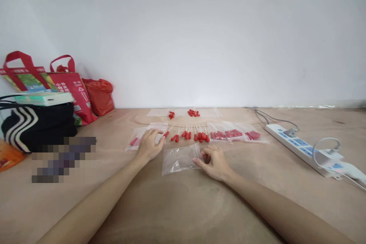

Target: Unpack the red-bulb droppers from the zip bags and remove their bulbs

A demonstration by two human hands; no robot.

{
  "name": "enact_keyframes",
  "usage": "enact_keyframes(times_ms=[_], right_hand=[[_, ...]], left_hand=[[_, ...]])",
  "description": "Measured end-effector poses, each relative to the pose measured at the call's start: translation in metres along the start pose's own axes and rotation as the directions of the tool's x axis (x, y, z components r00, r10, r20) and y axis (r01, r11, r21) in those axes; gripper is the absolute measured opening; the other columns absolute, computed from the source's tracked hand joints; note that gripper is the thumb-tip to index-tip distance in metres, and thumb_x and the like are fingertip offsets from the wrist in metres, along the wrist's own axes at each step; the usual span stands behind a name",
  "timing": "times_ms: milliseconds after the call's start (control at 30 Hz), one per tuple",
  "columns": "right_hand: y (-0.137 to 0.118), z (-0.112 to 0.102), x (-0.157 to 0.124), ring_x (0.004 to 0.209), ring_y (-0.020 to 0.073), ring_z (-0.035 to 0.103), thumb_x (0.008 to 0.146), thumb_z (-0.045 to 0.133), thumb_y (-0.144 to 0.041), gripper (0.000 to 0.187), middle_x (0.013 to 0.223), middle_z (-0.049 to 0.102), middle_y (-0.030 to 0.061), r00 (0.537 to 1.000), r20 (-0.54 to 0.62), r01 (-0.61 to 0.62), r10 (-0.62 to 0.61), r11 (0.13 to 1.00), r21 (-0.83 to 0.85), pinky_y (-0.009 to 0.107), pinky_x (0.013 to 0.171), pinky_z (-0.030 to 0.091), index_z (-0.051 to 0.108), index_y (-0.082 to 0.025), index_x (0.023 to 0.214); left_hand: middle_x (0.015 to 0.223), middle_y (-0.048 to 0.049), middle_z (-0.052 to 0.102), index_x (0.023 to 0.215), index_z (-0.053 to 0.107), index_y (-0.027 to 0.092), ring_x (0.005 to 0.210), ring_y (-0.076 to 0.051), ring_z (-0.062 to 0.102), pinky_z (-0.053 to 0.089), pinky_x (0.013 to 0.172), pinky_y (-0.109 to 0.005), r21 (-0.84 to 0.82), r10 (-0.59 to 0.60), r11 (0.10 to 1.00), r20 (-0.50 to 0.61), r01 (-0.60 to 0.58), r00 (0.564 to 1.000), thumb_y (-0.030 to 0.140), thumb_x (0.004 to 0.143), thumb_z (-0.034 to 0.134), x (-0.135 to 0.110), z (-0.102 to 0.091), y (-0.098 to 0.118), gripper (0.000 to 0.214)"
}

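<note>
My left hand (149, 145) has its fingers curved and apart, close to the red rubber bulb of a dropper (166, 134). Whether a fingertip touches that bulb is hard to see. Under and beside this hand lies a clear bag (133, 142) with red bulbs in it. My right hand (215, 163) is bent round the right edge of a flat, clear zip bag (179, 159), its thumb on the plastic. Several loose droppers with red bulbs (201, 137) fan out behind that bag, their thin clear stems toward the wall.
Filled clear bags (234, 133) overlap on the right of the loose droppers. More red bulbs (193, 113) lie further back near the wall. A white power strip (297, 146) with cables stands at right. Shopping bags (71, 91) and a black striped bag (40, 126) crowd the left.
</note>
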State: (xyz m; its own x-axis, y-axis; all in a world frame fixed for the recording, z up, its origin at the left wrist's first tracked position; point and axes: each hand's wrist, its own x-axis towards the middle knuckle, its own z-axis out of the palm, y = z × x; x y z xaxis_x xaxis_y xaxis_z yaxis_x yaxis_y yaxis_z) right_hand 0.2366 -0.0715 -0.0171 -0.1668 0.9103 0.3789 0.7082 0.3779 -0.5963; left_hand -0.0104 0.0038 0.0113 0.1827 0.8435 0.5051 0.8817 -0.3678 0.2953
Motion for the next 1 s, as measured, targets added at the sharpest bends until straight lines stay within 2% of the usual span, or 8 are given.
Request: enact_keyframes(times_ms=[67,200,367,467,567,667,733,1000], right_hand=[[0.0,0.003,0.0,0.061,0.0121,0.045,0.071,0.056,-0.039,0.025,0.064,0.05,0.0004,0.999,0.011,-0.04,0.039,0.995,0.091,0.025,0.058,0.035,0.05,-0.018,0.059],[0.001,0.008,0.005,0.06,0.0103,0.044,0.074,0.051,-0.031,0.016,0.073,0.048,0.0017,0.999,-0.022,-0.036,0.043,0.967,0.253,0.023,0.054,0.037,0.051,-0.018,0.065],[0.003,0.02,0.013,0.063,0.0115,0.046,0.075,0.051,-0.036,0.02,0.075,0.048,0.0021,0.998,-0.046,-0.01,0.033,0.901,0.434,0.024,0.055,0.039,0.049,-0.019,0.066],[0.004,0.028,0.014,0.056,0.0111,0.046,0.071,0.053,-0.045,0.028,0.067,0.05,0.0006,0.995,0.033,-0.099,0.098,0.809,0.579,0.025,0.053,0.038,0.047,-0.019,0.066],[0.005,0.03,0.015,0.049,0.0104,0.046,0.065,0.056,-0.051,0.034,0.054,0.048,-0.0026,0.978,0.089,-0.199,0.187,0.725,0.659,0.024,0.048,0.037,0.046,-0.019,0.065],[0.006,0.026,0.017,0.046,0.0081,0.043,0.063,0.057,-0.051,0.035,0.059,0.049,-0.0027,0.963,0.035,-0.213,0.266,0.681,0.7,0.023,0.045,0.037,0.047,-0.019,0.07],[0.008,0.022,0.018,0.047,0.0072,0.044,0.062,0.058,-0.049,0.036,0.07,0.05,-0.001,0.947,-0.003,-0.216,0.321,0.643,0.735,0.023,0.045,0.039,0.047,-0.019,0.077],[0.018,0.02,0.015,0.05,0.0058,0.043,0.063,0.058,-0.037,0.032,0.079,0.049,0.0,0.952,0.027,-0.24,0.304,0.691,0.682,0.021,0.047,0.036,0.047,-0.018,0.086]], left_hand=[[0.096,-0.0069,0.057,0.083,0.056,0.019,0.098,-0.024,0.049,0.037,0.088,-0.036,0.094,-0.203,0.975,-0.014,0.204,0.979,0.028,0.073,0.045,0.009,-0.008,-0.019,0.017],[0.092,-0.0119,0.058,0.081,0.057,0.015,0.097,-0.029,0.049,0.037,0.083,-0.041,0.109,-0.314,0.943,-0.03,0.315,0.949,0.026,0.07,0.045,0.024,-0.016,-0.038,0.019],[0.079,-0.001,0.06,0.085,0.057,0.019,0.072,-0.016,0.054,0.042,0.065,-0.024,-0.132,-0.063,0.987,0.218,0.094,0.974,0.042,0.077,0.042,-0.006,-0.008,0.009,0.028],[0.057,0.003,0.051,0.077,0.055,0.017,0.053,-0.012,0.047,0.035,0.05,-0.022,-0.27,0.0,0.958,0.333,0.096,0.943,0.051,0.075,0.044,-0.029,0.001,0.041,0.035],[0.046,0.0055,0.038,0.059,0.048,0.016,0.045,-0.009,0.038,0.027,0.043,-0.02,-0.334,0.018,0.934,0.403,0.129,0.915,0.053,0.075,0.04,-0.034,0.005,0.049,0.041],[0.052,0.0043,0.046,0.061,0.051,0.016,0.051,-0.01,0.044,0.031,0.047,-0.019,-0.267,-0.029,0.955,0.355,0.131,0.934,0.05,0.077,0.036,-0.018,0.0,0.03,0.04],[0.062,0.0028,0.055,0.069,0.055,0.018,0.061,-0.013,0.052,0.036,0.053,-0.019,-0.05,-0.207,0.973,0.232,0.224,0.951,0.046,0.079,0.033,-0.003,-0.008,0.006,0.037],[0.058,-0.0107,0.06,0.056,0.056,0.016,0.067,-0.029,0.059,0.04,0.055,-0.032,0.245,-0.504,0.849,0.109,0.468,0.857,0.043,0.074,0.041,0.035,-0.026,-0.075,0.035]])
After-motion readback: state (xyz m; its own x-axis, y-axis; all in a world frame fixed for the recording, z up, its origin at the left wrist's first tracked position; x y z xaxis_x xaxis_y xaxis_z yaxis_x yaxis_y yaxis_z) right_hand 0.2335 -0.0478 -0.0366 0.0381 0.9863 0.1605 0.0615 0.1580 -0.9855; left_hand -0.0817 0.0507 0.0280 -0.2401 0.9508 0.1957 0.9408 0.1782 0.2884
